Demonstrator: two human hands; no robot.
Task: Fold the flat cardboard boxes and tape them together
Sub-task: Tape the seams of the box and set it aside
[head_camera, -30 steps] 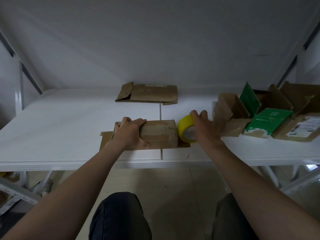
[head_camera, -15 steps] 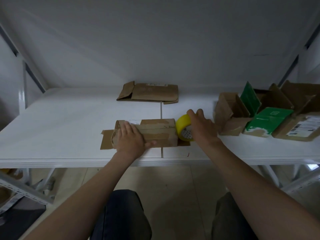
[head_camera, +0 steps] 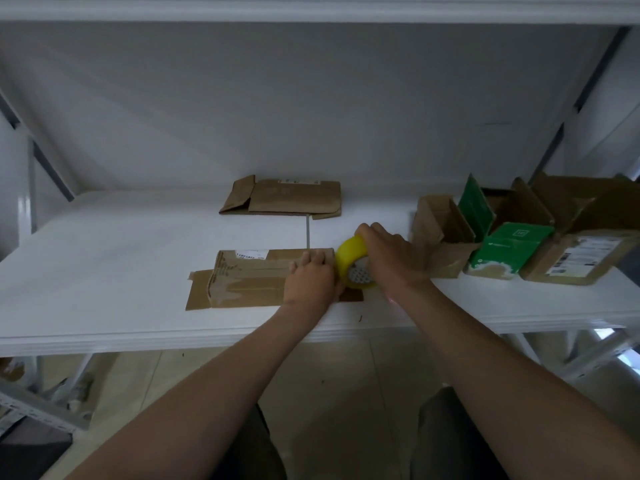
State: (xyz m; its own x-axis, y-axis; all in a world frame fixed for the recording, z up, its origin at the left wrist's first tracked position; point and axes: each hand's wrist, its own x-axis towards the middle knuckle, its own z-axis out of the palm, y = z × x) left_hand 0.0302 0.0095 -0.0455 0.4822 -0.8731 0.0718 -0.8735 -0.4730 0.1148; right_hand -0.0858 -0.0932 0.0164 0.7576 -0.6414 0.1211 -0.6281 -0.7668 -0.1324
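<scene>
A folded brown cardboard box lies near the front edge of the white table, with strips of tape along its top and a flap sticking out at its left end. My left hand presses flat on the box's right end, fingers straight. Right beside it my right hand grips a yellow tape roll standing on edge against that same end of the box. A flat, unfolded cardboard box lies farther back on the table.
Several opened cardboard boxes stand at the right: a brown one, a green one with its lid up, and a labelled brown one. A shelf edge runs overhead. Slanted metal frame struts flank both sides.
My left hand slid from the box's left part to its right end, beside the tape roll. My right hand stayed on the roll at the box's right end.
</scene>
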